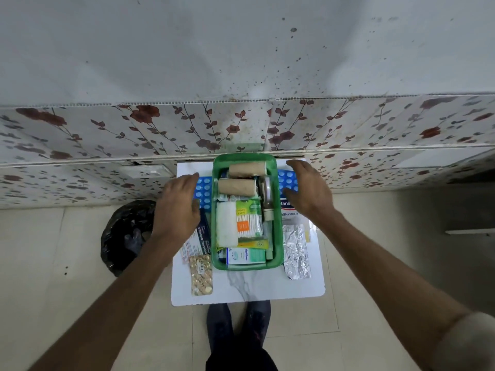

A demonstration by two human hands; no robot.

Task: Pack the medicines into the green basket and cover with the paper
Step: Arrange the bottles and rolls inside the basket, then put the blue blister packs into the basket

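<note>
Single head-worn wide-angle view, steeply downward onto small table (249, 290), near arm's reach.

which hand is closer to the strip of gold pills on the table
Left. The left hand hovers beside the green basket, above the gold pill strip on that same side. The right hand is across the basket, farther away.

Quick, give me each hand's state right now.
Left hand: open, holding nothing, over the blue blister pack.
Right hand: open, holding nothing, beside the green basket.
</note>
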